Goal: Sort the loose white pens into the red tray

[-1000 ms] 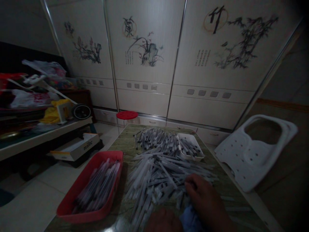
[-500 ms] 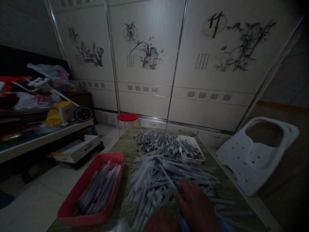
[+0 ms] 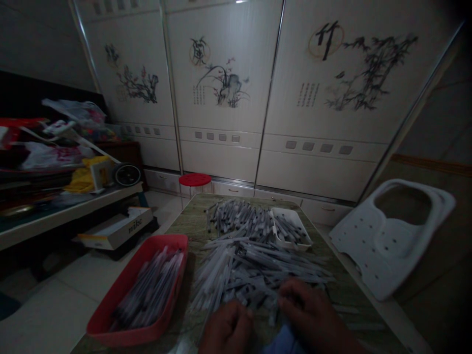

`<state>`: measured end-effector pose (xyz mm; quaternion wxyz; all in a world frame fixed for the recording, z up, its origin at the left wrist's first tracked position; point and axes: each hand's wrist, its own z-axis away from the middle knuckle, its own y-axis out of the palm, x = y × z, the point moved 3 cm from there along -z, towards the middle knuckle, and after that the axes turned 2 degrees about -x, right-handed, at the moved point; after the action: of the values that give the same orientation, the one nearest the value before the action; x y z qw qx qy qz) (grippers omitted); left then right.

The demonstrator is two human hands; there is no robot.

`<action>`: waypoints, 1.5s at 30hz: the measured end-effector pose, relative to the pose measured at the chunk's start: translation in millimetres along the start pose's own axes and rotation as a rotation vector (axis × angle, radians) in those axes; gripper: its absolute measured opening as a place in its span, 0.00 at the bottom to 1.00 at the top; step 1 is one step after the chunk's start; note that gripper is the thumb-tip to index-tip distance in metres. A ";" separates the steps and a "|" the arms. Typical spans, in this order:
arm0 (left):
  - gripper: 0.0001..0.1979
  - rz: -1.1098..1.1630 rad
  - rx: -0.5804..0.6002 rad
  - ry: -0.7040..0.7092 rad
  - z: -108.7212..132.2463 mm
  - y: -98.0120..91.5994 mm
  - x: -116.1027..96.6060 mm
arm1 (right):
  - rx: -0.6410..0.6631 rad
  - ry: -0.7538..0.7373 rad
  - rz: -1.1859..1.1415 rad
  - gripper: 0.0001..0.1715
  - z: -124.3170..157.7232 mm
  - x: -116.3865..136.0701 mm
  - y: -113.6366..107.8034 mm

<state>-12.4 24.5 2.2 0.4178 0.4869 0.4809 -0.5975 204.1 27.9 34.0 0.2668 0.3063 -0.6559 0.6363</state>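
Note:
A big heap of pale plastic pen tubes (image 3: 250,265) covers the middle of a small green marbled table (image 3: 191,216). My left hand (image 3: 226,327) is at the near edge of the heap, fingers curled in a pinch on something I cannot make out. My right hand (image 3: 313,314) rests on the heap's near right side with its fingers bent down among the tubes. A red tray (image 3: 121,290) with several pens lies at the table's left. A small white tray (image 3: 295,223) with darker pieces sits at the far right, beside a second pile of grey tubes (image 3: 236,216).
A white perforated plastic seat (image 3: 394,236) leans at the right of the table. A red stool (image 3: 194,180) stands beyond it, before cabinet doors (image 3: 228,98) with ink paintings. On the left is a cluttered low shelf (image 3: 66,196) and a cardboard box (image 3: 118,228) on the floor. The room is dim.
My left hand has come up and forward from the bottom edge to the heap. My right hand shifted slightly right on the tubes. The view tilted a little.

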 end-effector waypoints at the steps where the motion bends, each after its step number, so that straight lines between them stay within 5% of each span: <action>1: 0.20 0.122 0.007 -0.054 -1.1 1.4 -0.6 | 0.039 -0.021 -0.017 0.08 2.4 3.2 0.1; 5: 0.32 0.526 -0.004 -0.253 -3.5 9.9 1.4 | 0.113 -0.064 -0.078 0.06 9.3 13.8 4.4; 8: 0.31 0.647 -0.076 -0.302 -4.9 9.5 4.1 | 0.130 -0.061 -0.101 0.08 8.4 10.2 8.0; 13: 0.24 0.781 -0.236 -0.356 -7.5 -2.6 5.9 | -0.111 0.043 0.028 0.14 0.9 -9.6 -1.9; 16: 0.20 0.790 -0.305 -0.341 -8.6 -10.4 4.4 | -0.214 0.065 0.243 0.13 -2.0 -12.2 -4.5; 24: 0.11 0.795 -0.371 -0.367 -9.6 -18.6 5.1 | -0.241 0.016 0.520 0.10 -8.3 -4.1 19.4; 45: 0.09 0.793 -0.378 -0.336 -9.8 -23.7 9.8 | -0.223 -0.033 0.459 0.14 -12.8 -2.7 25.4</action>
<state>-35.4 38.3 -4.1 0.7672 0.4452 0.2837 -0.3643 186.6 40.9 15.6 0.1365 0.1285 -0.7785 0.5989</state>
